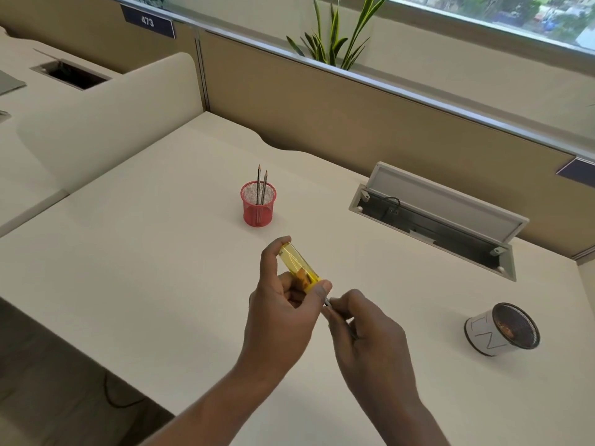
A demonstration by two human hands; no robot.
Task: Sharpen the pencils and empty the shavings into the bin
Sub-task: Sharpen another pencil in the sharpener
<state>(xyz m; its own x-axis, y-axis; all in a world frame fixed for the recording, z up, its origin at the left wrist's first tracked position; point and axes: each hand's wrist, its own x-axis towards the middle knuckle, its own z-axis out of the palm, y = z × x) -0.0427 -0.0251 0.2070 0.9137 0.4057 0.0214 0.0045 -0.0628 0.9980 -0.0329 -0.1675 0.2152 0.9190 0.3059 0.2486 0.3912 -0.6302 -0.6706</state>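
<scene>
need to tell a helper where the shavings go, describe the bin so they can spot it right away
On the white desk, look to the near right, in front of the open cable hatch. The bin is a small mesh cup wrapped in white paper with hand-drawn letters. Unlike the red mesh cup, it holds no pencils.

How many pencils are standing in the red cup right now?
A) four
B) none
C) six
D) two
D, because two pencils stand tips up in the red cup on the desk, while the left hand holds the yellow sharpener and the right hand holds another pencil at it.
</scene>
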